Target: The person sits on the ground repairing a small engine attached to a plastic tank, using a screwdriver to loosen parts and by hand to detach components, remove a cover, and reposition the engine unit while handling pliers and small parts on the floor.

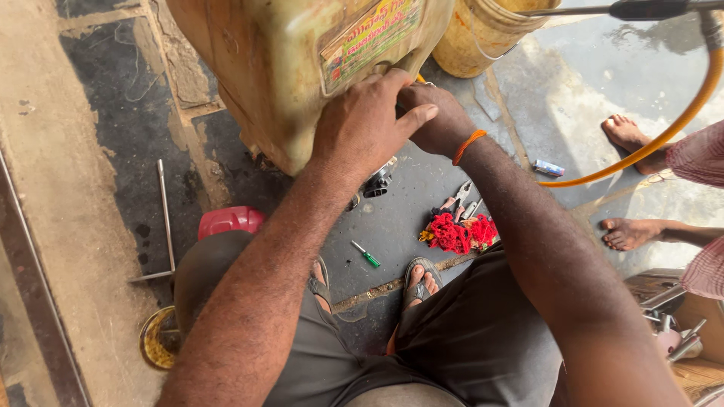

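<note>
1. While I squat over it, my left hand (362,124) lies flat, fingers spread, on the yellowed plastic tank (279,60) at 12 o'clock.
2. Its long axis tilts toward 1 o'clock.
3. My right hand (436,120) is curled at the tank's lower edge; what it grips is hidden.
4. A yellow bucket (483,34) stands at 1 o'clock, contents unseen.
</note>
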A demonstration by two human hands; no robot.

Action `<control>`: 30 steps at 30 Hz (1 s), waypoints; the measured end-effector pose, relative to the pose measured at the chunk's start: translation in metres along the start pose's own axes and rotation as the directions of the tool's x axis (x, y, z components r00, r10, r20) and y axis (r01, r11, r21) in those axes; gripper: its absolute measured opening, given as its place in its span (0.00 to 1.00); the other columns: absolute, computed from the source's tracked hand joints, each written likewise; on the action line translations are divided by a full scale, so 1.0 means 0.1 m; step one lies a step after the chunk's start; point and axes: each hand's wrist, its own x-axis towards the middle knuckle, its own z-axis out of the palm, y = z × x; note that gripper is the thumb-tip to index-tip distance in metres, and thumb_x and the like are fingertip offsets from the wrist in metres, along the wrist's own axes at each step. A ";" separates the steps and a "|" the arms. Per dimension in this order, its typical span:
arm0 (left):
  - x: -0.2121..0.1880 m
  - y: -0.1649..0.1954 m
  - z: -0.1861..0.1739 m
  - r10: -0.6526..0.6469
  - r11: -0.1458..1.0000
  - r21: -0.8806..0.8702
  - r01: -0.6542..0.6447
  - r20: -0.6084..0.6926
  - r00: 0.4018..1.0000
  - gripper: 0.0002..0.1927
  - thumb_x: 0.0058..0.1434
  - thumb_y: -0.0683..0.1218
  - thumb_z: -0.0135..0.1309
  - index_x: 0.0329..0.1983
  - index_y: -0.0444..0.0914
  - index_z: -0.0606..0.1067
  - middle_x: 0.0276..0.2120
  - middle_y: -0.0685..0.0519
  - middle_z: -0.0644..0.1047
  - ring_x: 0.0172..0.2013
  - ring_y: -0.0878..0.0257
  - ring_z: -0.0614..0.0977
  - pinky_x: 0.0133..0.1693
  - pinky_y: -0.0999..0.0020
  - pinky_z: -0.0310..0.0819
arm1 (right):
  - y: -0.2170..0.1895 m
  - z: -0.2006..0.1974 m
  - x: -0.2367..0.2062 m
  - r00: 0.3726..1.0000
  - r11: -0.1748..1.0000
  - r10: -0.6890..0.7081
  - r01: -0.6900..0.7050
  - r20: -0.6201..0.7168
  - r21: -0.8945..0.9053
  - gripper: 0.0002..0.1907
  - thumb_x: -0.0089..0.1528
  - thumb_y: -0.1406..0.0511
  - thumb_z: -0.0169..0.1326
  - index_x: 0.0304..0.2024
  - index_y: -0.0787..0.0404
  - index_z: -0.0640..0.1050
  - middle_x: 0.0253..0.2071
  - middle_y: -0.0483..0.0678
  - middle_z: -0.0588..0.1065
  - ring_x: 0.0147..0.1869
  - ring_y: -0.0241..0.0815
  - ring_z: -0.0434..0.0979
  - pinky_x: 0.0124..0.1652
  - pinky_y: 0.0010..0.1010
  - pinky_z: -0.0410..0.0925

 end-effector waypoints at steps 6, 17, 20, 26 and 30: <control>-0.03 0.12 -0.02 0.059 0.997 -0.056 -0.061 -0.041 0.997 0.30 0.61 0.64 0.59 0.56 0.39 0.75 0.46 0.43 0.82 0.48 0.47 0.83 0.48 0.50 0.77 | 0.27 -0.03 -0.43 0.973 0.975 0.211 -0.201 -0.098 0.098 0.13 0.62 0.65 0.56 0.48 0.63 0.78 0.44 0.59 0.79 0.49 0.62 0.79 0.46 0.49 0.71; -0.14 0.07 -0.09 0.058 0.998 0.023 -0.058 0.029 0.998 0.29 0.61 0.64 0.60 0.53 0.38 0.75 0.41 0.43 0.82 0.46 0.46 0.84 0.47 0.49 0.77 | -0.09 2.25 -1.49 0.855 0.850 0.519 -0.513 -0.016 0.120 0.11 0.57 0.63 0.61 0.39 0.59 0.76 0.43 0.58 0.74 0.44 0.64 0.78 0.44 0.50 0.71; -0.17 0.02 -0.06 0.028 1.000 0.013 -0.029 0.071 0.997 0.30 0.60 0.64 0.60 0.54 0.38 0.75 0.42 0.43 0.81 0.44 0.45 0.83 0.44 0.48 0.77 | -0.14 2.26 -1.47 0.798 0.776 0.597 -0.600 0.084 0.193 0.13 0.57 0.58 0.60 0.38 0.58 0.77 0.40 0.57 0.77 0.44 0.61 0.79 0.43 0.49 0.72; -0.10 -0.08 -0.07 0.050 0.999 0.017 -0.050 -0.004 0.999 0.31 0.60 0.64 0.61 0.54 0.37 0.76 0.42 0.41 0.81 0.45 0.47 0.84 0.46 0.50 0.78 | 0.07 1.62 -0.68 0.731 0.774 0.629 -0.560 -0.264 0.295 0.14 0.70 0.57 0.51 0.46 0.62 0.76 0.39 0.62 0.79 0.45 0.68 0.77 0.43 0.56 0.67; -0.03 -0.09 -0.08 0.039 0.999 -0.013 -0.039 -0.032 0.999 0.30 0.59 0.63 0.62 0.53 0.37 0.75 0.42 0.41 0.82 0.45 0.46 0.84 0.46 0.50 0.79 | 0.17 1.28 -0.26 0.920 0.928 0.353 -0.367 -0.167 -0.062 0.11 0.65 0.62 0.50 0.48 0.57 0.78 0.42 0.58 0.81 0.47 0.63 0.80 0.43 0.52 0.71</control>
